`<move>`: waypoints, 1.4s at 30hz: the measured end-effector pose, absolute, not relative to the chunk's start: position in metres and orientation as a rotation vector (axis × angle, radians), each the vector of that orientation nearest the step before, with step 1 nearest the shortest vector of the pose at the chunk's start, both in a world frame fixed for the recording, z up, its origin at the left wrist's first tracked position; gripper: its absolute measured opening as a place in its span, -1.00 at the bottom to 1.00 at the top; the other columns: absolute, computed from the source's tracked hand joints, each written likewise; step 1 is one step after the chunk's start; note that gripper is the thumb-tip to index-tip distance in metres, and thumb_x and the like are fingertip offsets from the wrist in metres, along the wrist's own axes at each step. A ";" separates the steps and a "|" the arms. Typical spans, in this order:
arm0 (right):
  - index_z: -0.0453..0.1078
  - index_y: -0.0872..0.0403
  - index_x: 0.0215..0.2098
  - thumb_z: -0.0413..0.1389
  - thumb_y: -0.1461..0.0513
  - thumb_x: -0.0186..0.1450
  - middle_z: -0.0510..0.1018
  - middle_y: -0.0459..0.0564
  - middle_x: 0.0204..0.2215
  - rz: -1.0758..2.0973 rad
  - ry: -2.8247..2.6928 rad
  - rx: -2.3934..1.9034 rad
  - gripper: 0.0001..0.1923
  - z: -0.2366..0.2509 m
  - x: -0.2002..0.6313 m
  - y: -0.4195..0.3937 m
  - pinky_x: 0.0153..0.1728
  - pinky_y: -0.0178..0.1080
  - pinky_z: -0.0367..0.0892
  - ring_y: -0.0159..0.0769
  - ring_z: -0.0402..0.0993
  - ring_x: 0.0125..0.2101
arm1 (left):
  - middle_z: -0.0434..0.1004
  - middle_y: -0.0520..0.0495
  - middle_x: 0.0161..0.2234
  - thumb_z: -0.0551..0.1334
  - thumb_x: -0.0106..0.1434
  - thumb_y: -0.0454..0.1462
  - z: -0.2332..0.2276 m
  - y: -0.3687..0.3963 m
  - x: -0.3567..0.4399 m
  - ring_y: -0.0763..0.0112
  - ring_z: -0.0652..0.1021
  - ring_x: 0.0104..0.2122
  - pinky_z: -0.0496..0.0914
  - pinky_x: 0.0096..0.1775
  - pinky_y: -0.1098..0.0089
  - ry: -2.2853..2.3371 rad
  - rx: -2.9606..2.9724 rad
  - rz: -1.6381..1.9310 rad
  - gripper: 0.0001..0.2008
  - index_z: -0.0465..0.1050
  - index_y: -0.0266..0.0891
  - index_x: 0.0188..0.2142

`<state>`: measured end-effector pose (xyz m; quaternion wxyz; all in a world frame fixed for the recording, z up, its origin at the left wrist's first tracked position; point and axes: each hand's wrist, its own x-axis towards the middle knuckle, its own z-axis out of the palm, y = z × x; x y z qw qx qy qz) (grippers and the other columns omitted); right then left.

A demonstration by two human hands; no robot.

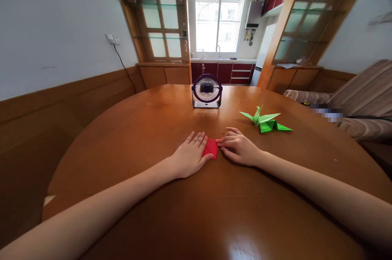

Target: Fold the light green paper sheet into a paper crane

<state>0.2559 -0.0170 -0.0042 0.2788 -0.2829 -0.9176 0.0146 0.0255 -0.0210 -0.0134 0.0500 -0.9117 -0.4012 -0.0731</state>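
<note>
A small folded piece of red paper (211, 147) lies on the table, with crease lines across its face. My left hand (191, 156) rests flat over the paper's left part, fingers stretched out and thumb along its lower edge. Part of the paper is hidden under that hand. At the paper's right edge is my right hand (240, 147), its fingertips touching or almost touching the corner. Its thumb is apart from the fingers, and nothing shows between them.
The brown wooden table (147, 129) has a rounded edge. A small purple desk fan (207, 90) stands at the far side. Two green origami cranes (266, 122) sit together beyond my right hand. A striped sofa (364, 96) is at the right.
</note>
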 end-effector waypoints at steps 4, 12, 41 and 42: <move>0.53 0.01 -0.18 0.07 0.23 0.31 0.64 -0.02 -0.22 0.080 -2.442 -0.874 -0.80 -0.001 0.256 -0.018 0.14 0.10 0.03 -0.22 0.48 -0.20 | 0.17 -0.49 0.21 -0.10 0.38 -0.05 -0.011 -0.031 0.032 -0.02 0.21 0.24 -0.11 0.28 0.11 -1.263 -2.687 -0.219 -0.35 0.20 -0.62 0.19; 0.44 0.11 -0.39 0.09 -0.02 0.29 0.55 0.00 -0.43 -0.042 -2.419 -0.996 -0.64 -0.001 0.239 -0.019 -0.04 -0.07 0.12 -0.27 0.40 -0.34 | 0.47 -0.28 0.04 -0.05 0.37 -0.24 -0.005 -0.046 0.017 0.16 0.43 0.11 0.05 0.26 0.09 -1.260 -2.835 -0.562 -0.59 0.48 -0.37 0.00; 0.43 0.11 -0.31 -0.10 0.09 0.43 0.45 -0.02 -0.41 0.057 -2.434 -0.985 -0.64 0.002 0.241 -0.028 -0.06 -0.12 0.14 -0.30 0.35 -0.32 | 0.34 -0.27 0.16 0.23 0.19 -0.14 -0.010 -0.011 0.008 0.09 0.26 0.22 -0.06 0.24 -0.05 -1.632 -2.975 -0.939 -0.63 0.47 -0.25 -0.04; 0.42 0.11 -0.30 -0.09 0.11 0.42 0.46 -0.02 -0.39 0.090 -2.406 -0.996 -0.67 0.001 0.241 -0.027 -0.07 -0.14 0.15 -0.30 0.36 -0.32 | 0.38 -0.25 0.13 0.24 0.18 -0.19 -0.010 -0.011 0.010 0.08 0.29 0.20 -0.05 0.24 -0.07 -1.658 -2.978 -1.033 -0.71 0.50 -0.23 -0.12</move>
